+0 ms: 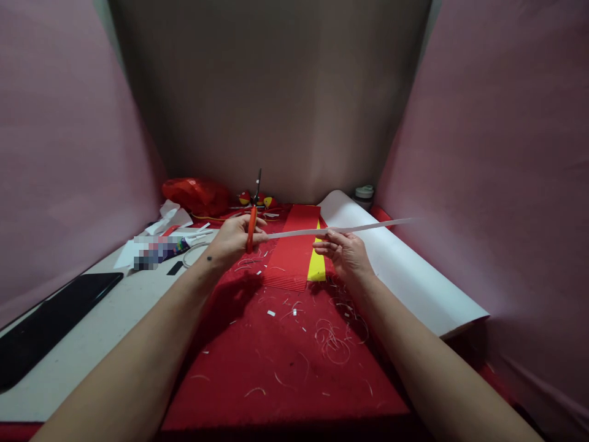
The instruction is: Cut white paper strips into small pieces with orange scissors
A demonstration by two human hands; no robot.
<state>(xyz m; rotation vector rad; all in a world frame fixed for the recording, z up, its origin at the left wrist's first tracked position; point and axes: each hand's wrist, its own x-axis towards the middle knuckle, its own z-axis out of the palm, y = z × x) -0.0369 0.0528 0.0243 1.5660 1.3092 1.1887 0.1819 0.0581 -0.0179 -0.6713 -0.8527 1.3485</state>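
Between my hands a thin white paper strip [294, 234] is stretched level above the table, its free end running out past my right hand. My left hand [240, 235] is closed on the strip's left end. That same hand also keeps a pair of scissors [251, 228] with orange handles, the dark blades pointing up and away. Fingers and thumb of my right hand [343, 247] pinch the strip near its middle. Below lie a red ridged sheet [294, 245] and a yellow sheet [316, 268], partly hidden under the red one.
Thin curled trimmings [334, 344] litter the red cloth [276, 387]. To the right lies a large white paper roll [400, 264], with a lidded container [364, 195] behind. A black flat object [55, 331] rests on the left; a red plastic bag [196, 193] sits at the back.
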